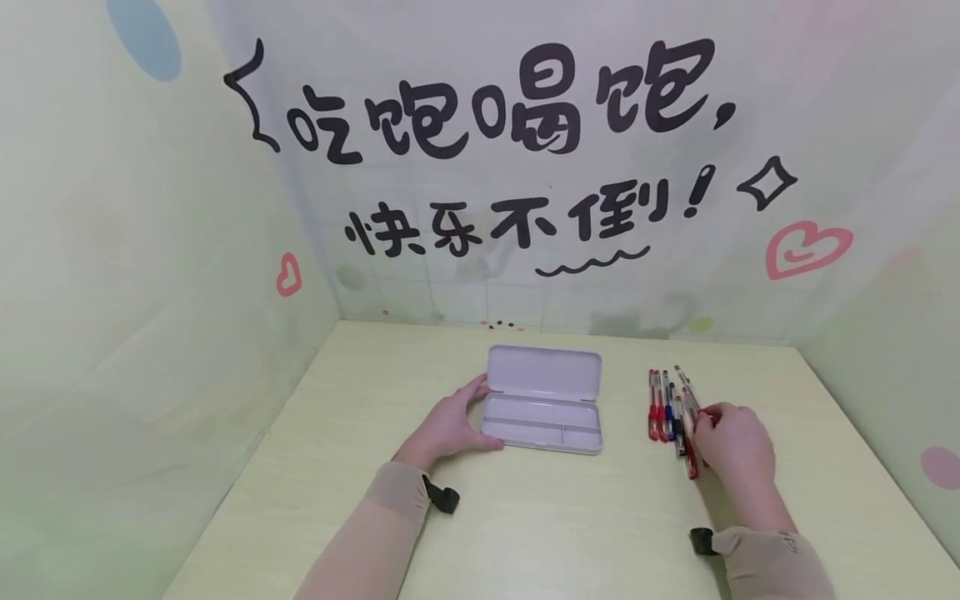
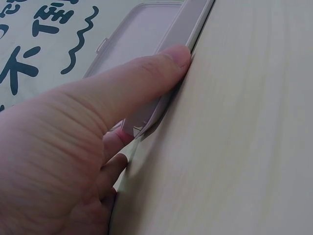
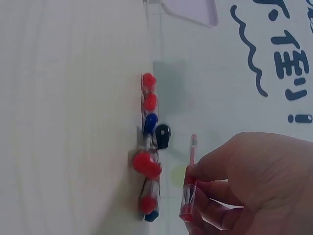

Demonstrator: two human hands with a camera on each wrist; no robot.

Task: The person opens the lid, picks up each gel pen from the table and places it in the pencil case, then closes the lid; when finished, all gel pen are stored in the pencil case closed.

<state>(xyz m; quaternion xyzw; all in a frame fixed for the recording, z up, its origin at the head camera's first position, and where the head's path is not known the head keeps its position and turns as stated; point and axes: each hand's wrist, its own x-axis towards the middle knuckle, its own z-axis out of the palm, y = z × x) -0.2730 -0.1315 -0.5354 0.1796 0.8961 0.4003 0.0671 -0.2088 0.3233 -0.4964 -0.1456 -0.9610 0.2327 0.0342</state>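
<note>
Pens [image 1: 661, 423] lie close together on the right part of the worktop [image 1: 540, 525], apart from the box [image 1: 522, 410], some with red grips, one with a blue grip and one with a black grip. In the head view their upper ends point toward the wall [image 1: 420, 287], and a few cross or overlap at the right of the group. The right hand [image 1: 738, 446] is over that side, thumb and fingers pinching a red pen [image 3: 188, 203] with a clear cap. In the right wrist view this pen stands apart from the row, slanting slightly, with the remaining fingers curled beneath it. Near the middle of the worktop sits the box, pale lilac, its lid [image 1: 545, 372] tipped back toward the wall. Inside, a long compartment runs along the hinge side; the front strip is split by a divider [image 1: 563, 433] into a longer left part and a shorter right one. The left hand [image 1: 447, 425] holds the left end of the box, thumb along the front side and fingers near the hinge corner. Both sleeves [image 1: 375, 529] are beige, with a black clip [image 1: 446, 500] by each cuff. Black lettering [image 1: 547, 104] and pink hearts [image 1: 808, 250] mark the wall.
</note>
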